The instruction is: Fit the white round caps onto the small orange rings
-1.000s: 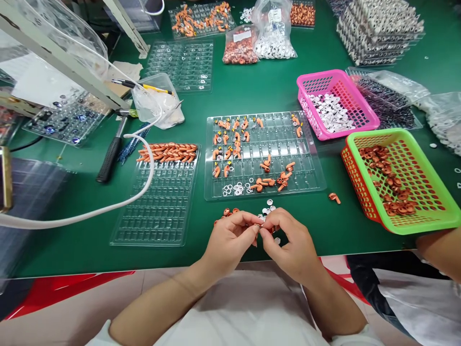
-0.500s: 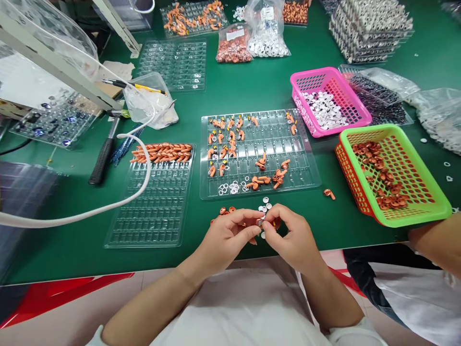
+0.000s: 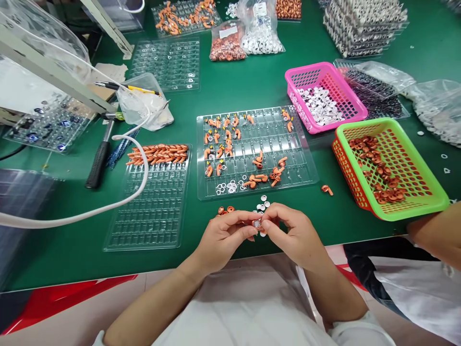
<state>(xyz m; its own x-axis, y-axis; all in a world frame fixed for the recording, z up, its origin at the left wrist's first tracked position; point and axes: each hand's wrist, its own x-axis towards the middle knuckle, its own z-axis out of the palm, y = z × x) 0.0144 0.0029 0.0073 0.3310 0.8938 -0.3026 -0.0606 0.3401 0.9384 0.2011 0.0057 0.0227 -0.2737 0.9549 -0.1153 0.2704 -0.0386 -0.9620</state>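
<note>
Between my two hands is a small round earbud shell (image 3: 257, 224) with a pale, silvery round face and an orange rim. My left hand (image 3: 221, 238) pinches it from the left with thumb and fingertips. From the right, my right hand (image 3: 295, 235) presses its thumb and forefinger together at the edge; fingertips hide part of the piece. Small white discs (image 3: 263, 198) lie just beyond on the green table, and orange earbud caps (image 3: 226, 210) sit behind my left fingers. Farther off, a clear tray (image 3: 259, 149) holds orange earbud parts and white rings.
A green basket (image 3: 425, 202) of orange caps and a pink basket (image 3: 355, 108) of white pieces stand right. At left are another clear tray (image 3: 144, 211), a white cable (image 3: 90, 217) and a hammer (image 3: 99, 161). A co-worker's arm (image 3: 435, 233) rests at far right.
The earbud shell now shows its round silvery face more openly between my fingertips. Both hands stay nearly in place, while the whole view has shifted slightly.
</note>
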